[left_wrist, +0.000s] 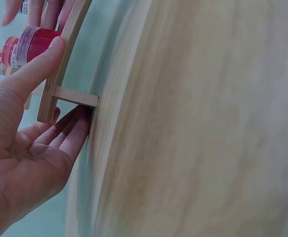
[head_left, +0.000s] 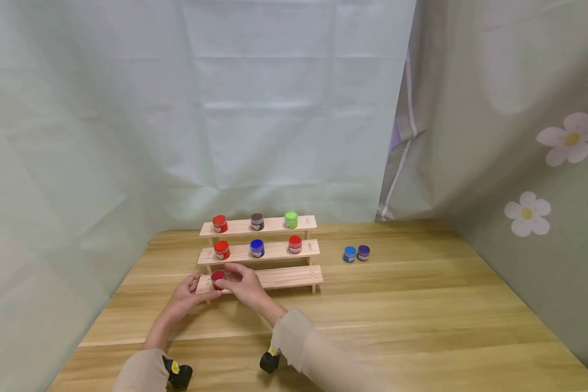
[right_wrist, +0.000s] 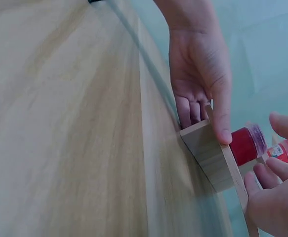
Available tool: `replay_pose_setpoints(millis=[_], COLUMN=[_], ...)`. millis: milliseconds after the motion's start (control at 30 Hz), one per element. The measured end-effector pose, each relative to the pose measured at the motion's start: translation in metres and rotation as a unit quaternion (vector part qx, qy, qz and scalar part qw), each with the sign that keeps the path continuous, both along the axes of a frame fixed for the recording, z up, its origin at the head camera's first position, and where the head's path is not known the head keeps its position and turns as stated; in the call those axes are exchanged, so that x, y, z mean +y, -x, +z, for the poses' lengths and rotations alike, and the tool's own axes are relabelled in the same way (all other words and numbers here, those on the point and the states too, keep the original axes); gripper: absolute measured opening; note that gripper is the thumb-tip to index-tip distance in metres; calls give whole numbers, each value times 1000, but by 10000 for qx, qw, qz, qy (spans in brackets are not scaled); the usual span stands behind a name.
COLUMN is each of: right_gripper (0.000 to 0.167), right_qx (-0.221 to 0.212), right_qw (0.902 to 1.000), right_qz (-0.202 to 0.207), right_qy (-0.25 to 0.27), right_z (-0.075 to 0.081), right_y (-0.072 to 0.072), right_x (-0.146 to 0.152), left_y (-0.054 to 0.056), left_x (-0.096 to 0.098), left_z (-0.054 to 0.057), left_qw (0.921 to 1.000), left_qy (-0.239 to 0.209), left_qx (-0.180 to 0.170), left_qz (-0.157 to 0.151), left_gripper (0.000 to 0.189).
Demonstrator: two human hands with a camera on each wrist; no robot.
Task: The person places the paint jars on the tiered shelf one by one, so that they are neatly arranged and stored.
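Note:
A dark red paint jar (head_left: 218,276) stands near the left end of the lowest plank (head_left: 289,276) of a three-tier wooden rack. My left hand (head_left: 183,299) holds that plank's end, its thumb along the edge beside the jar and its fingers underneath by the support leg (left_wrist: 75,96). Around the jar's right side my right hand (head_left: 247,286) is spread. In the right wrist view, the right hand's fingers (right_wrist: 265,175) are loosely bent, with a gap between them and the jar.
Red (head_left: 221,250), blue (head_left: 257,248) and another red jar (head_left: 295,244) stand on the middle tier. The top tier bears red (head_left: 220,223), dark (head_left: 257,221) and green (head_left: 291,220) jars. Blue (head_left: 350,253) and purple (head_left: 363,252) jars stand on the table right of the rack.

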State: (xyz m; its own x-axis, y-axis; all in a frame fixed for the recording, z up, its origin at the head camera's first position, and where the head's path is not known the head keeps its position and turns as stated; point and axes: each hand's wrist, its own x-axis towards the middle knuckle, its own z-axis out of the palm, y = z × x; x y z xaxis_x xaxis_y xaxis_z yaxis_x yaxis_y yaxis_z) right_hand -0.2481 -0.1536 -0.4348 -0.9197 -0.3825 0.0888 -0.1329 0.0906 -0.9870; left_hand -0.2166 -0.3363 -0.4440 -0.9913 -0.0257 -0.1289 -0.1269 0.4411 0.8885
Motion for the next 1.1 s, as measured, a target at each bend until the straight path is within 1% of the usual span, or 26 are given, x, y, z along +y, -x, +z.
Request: replay_pose_setpoints(millis=[167,233,333,433,567,633,700,800,900,1033,1100], right_gripper=[43,42,40,38,39,40,41,42,39,35,33], right_qx=[-339,-370,-236,8,295,423,453,565,674,777,759], right_qw=[9984,9972,9968,9965,9940,9933,9937,9948,9950,9943,9934], right_qz=[-58,-104,-122,-79,-35,20,63,117,32,-262,-543], right_qy=[449,639,754,827,1051,1078,1024,842,734,678,665], right_z=[6,12,23,32,40,43,46,48,46,40,35], right_y=[-2,-3,-5,-5,-3,-2,-1,1,4,9,12], right_x=[8,12,21,32,50,60,71,89,108,135,149], left_y=[-1,0,1,1,2,3,4,6,6,6,6], left_x=[-1,-2,-2,-3,-3,-4,-4,-5,-5,-4,-5], left_z=[0,0,1,1,0,-1,-1,-2,-2,-2,-2], left_qw=[9999,9998,9998,9997,9997,9998,9998,9998,9997,9995,9993], left_qy=[42,52,68,126,116,98,99,128,172,236,252], left_qx=[-116,-166,-199,-220,-194,-155,-127,-134,-173,-214,-245], left_qz=[-19,-15,-45,-36,-56,-89,-102,-105,-89,-66,-81], left_gripper=[94,96,99,99,98,96,95,95,96,97,97])
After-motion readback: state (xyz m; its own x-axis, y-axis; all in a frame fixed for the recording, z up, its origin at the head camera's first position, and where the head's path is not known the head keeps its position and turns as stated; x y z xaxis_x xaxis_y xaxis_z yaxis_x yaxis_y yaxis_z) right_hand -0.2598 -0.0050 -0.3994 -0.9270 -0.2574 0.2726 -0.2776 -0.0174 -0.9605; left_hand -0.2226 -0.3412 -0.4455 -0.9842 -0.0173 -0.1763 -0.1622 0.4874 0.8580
